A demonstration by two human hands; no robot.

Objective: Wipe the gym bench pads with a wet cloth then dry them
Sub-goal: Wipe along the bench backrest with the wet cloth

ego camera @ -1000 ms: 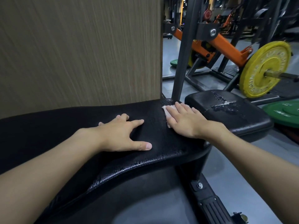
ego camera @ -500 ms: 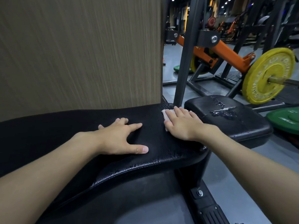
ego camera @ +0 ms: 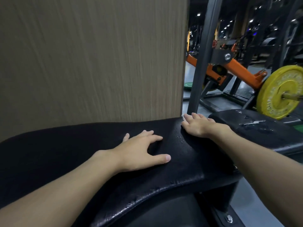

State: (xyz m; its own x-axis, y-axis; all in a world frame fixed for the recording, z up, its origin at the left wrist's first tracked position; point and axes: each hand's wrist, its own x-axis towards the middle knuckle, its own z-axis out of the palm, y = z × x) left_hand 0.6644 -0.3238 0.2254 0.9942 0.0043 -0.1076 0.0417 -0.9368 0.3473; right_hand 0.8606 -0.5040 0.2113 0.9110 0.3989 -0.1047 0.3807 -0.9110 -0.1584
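A long black bench pad (ego camera: pixel 65 154) stretches across the lower half of the view, beaded with water near its front edge. My left hand (ego camera: pixel 141 151) lies flat on it with fingers spread. My right hand (ego camera: pixel 199 124) presses flat on a white cloth (ego camera: pixel 183 117) at the pad's far right end; only a small corner of the cloth shows past my fingers. A second, smaller black pad (ego camera: pixel 262 133) sits to the right with a wet streak on top.
A wood-grain wall (ego camera: pixel 91 59) rises directly behind the long pad. A dark steel upright (ego camera: pixel 201 63) stands just beyond my right hand. Orange machine arms (ego camera: pixel 241 71) and a yellow weight plate (ego camera: pixel 282 92) are at the right. Grey floor lies below right.
My right hand has slid the cloth farther away to the pad's far end, and less of the cloth shows. My left hand stays planted. The view has tilted up.
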